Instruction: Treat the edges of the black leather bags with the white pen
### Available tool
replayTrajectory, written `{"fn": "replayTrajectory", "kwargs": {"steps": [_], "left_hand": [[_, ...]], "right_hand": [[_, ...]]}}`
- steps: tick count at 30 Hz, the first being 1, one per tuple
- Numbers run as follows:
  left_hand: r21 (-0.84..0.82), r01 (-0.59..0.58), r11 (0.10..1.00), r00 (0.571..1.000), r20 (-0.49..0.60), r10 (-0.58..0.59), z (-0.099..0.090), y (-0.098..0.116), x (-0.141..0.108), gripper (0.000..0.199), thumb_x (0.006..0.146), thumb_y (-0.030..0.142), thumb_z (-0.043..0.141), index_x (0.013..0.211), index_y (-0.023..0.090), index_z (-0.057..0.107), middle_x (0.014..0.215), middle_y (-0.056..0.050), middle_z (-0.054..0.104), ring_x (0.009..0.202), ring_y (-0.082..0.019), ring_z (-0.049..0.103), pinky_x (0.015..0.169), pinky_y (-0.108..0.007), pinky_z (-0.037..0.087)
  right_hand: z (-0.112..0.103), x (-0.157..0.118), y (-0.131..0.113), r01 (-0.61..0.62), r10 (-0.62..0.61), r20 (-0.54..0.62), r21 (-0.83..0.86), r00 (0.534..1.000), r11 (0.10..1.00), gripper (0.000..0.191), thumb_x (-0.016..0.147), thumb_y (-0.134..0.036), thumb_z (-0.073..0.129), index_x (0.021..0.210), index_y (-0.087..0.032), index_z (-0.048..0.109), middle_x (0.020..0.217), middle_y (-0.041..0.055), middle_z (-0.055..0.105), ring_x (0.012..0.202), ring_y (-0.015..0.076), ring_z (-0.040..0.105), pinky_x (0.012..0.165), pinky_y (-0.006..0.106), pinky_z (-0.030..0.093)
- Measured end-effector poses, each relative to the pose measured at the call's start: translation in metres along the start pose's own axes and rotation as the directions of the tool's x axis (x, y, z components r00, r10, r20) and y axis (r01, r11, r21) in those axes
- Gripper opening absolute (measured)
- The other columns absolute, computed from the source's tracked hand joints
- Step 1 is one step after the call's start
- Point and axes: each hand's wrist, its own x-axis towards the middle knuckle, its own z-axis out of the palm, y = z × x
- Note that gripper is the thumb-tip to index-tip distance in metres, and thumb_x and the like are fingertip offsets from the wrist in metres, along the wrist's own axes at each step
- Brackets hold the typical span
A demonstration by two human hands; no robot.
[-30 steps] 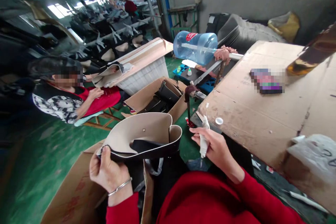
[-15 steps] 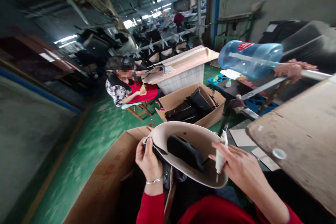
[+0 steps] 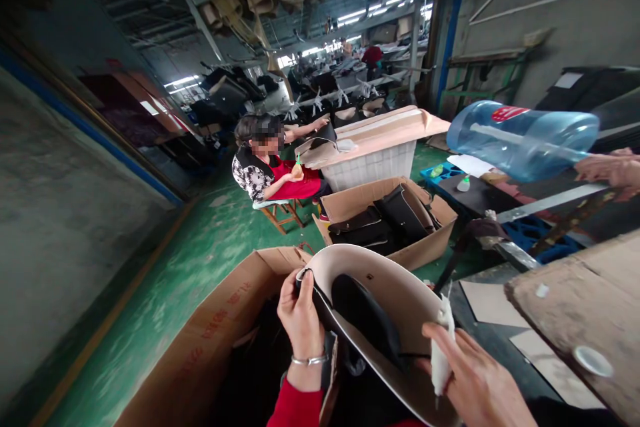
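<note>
A curved bag piece (image 3: 390, 280), beige inside with a black part within, spans the space between my hands in the head view. My left hand (image 3: 303, 320), with a silver bangle at the wrist, pinches its upper left corner. At the right rim, my right hand (image 3: 475, 367) has its fingers closed around a white, wrapped tool (image 3: 443, 353) with a thin tip. Some of the right fingers are hidden behind the tool and the rim.
An open carton (image 3: 200, 327) stands at lower left; another (image 3: 425, 247) with black bag pieces lies ahead. A seated person (image 3: 260, 167) holds a small bottle beside a bin (image 3: 370, 167). A large blue water bottle (image 3: 525, 137) and a worn board (image 3: 590, 300) are at right.
The whole view has shifted, so the surroundings sit further right and lower. The bag piece is lower in view and its right end reaches the bottom edge. The seated person's arm now reaches to the bin top.
</note>
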Motion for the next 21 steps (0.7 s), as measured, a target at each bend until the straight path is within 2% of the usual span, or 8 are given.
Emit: {"fn": "replayTrajectory", "kwargs": {"steps": [5,10,13,15,18,20,21], "left_hand": [[0.089,-0.021,0.996,0.996,0.091,0.013,-0.010,0.002,-0.001,0.035,0.070,0.036,0.087,0.099,0.019,0.076,0.097,-0.004,0.075,0.089,-0.020,0.067,0.085,-0.031,0.052],[0.260,-0.131,0.957,0.963,0.261,0.061,-0.020,0.019,-0.001,0.037,0.078,0.041,0.082,0.107,0.019,0.075,0.104,-0.007,0.074,0.095,-0.023,0.068,0.088,-0.033,0.052],[0.342,-0.188,0.921,0.930,0.363,0.055,-0.028,0.033,0.003,0.039,0.079,0.043,0.080,0.111,0.020,0.075,0.108,-0.008,0.074,0.096,-0.025,0.069,0.089,-0.034,0.053],[0.375,-0.198,0.906,0.903,0.430,0.020,-0.035,0.044,0.008,0.040,0.079,0.047,0.079,0.108,0.020,0.076,0.107,-0.009,0.076,0.094,-0.026,0.069,0.085,-0.033,0.054],[0.431,-0.256,0.865,0.824,0.565,-0.038,-0.044,0.062,0.018,0.040,0.081,0.054,0.074,0.099,0.019,0.079,0.101,-0.011,0.077,0.089,-0.028,0.071,0.076,-0.032,0.055],[0.475,-0.315,0.822,0.722,0.681,-0.117,-0.045,0.072,0.029,0.043,0.082,0.058,0.070,0.092,0.019,0.081,0.093,-0.011,0.078,0.084,-0.028,0.071,0.071,-0.032,0.055],[0.498,-0.337,0.799,0.656,0.733,-0.180,-0.044,0.076,0.034,0.044,0.082,0.060,0.069,0.090,0.018,0.081,0.087,-0.011,0.078,0.079,-0.028,0.071,0.068,-0.032,0.055]], "right_hand": [[0.002,0.000,-0.006,-0.050,0.049,0.011,0.123,0.999,0.991,0.031,0.096,-0.015,0.050,0.125,-0.023,0.057,0.091,0.0069,0.069,0.080,0.0238,0.072,0.066,0.030,0.061],[-0.007,0.000,-0.010,-0.084,0.094,-0.017,0.320,0.995,0.944,0.036,0.095,-0.009,0.044,0.123,-0.025,0.060,0.105,0.0111,0.071,0.090,0.0237,0.073,0.070,0.027,0.063],[-0.020,-0.002,-0.014,-0.044,0.077,-0.078,0.363,0.994,0.931,0.027,0.096,-0.014,0.050,0.116,-0.027,0.063,0.095,0.0077,0.071,0.078,0.0226,0.072,0.063,0.027,0.062],[-0.034,-0.004,-0.016,-0.056,0.114,-0.123,0.400,0.986,0.915,0.016,0.095,-0.017,0.057,0.107,-0.027,0.062,0.084,0.0044,0.069,0.066,0.0202,0.069,0.056,0.024,0.059],[-0.055,-0.010,-0.016,-0.073,0.168,-0.156,0.486,0.973,0.871,0.013,0.093,-0.018,0.063,0.101,-0.026,0.059,0.082,0.0031,0.068,0.065,0.0187,0.069,0.056,0.022,0.057],[-0.064,-0.014,-0.013,-0.086,0.188,-0.147,0.521,0.971,0.849,0.016,0.093,-0.017,0.064,0.105,-0.026,0.060,0.087,0.0041,0.069,0.071,0.0198,0.071,0.061,0.023,0.058],[-0.065,-0.016,-0.011,-0.102,0.203,-0.135,0.530,0.970,0.842,0.016,0.094,-0.017,0.064,0.107,-0.026,0.060,0.089,0.0046,0.069,0.074,0.0204,0.071,0.062,0.023,0.059]]}}
